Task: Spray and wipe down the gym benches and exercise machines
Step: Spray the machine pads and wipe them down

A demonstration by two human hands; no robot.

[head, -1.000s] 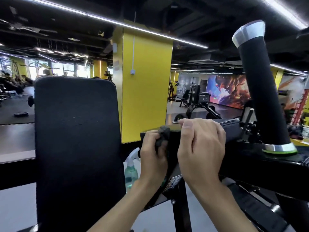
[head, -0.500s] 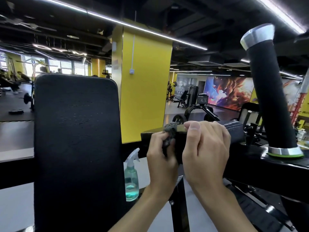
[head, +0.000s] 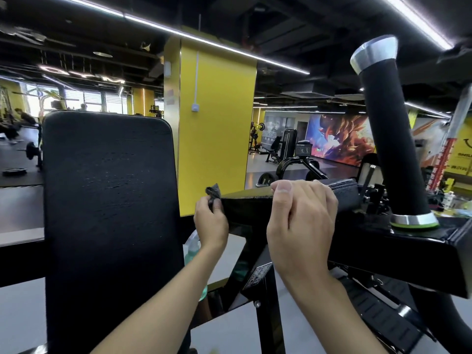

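Leftward is where my left hand (head: 210, 223) has gone since half a second ago: it was close against my right hand (head: 301, 226), and now it sits at the left end of the pad (head: 247, 203), with a stretch of bare pad between the two. The view has swung a little as well, so the bottle (head: 190, 247), whose trigger showed plainly before, is now mostly hidden behind my left wrist; only a slice of its pale green body shows between the wrist and the backrest (head: 109, 213).

My left fingers are curled tight round the cloth (head: 213, 191), a small dark grey wad that sticks up above my knuckles and meets the pad's end corner. My right hand grips the pad from above, fingers hooked over its top edge, knuckles toward me. To the right of that hand the pad's stitched end (head: 344, 191) shows.

Black and upright, the backrest fills the left of the view, its surface faintly scuffed. On the right a thick black handle (head: 390, 149) with a silver cap leans up from the glossy black frame (head: 408, 254), ringed at its base in silver and green. Behind the pad stands a yellow pillar (head: 217, 123), and far off on the back wall hangs an orange and blue mural (head: 339, 139).
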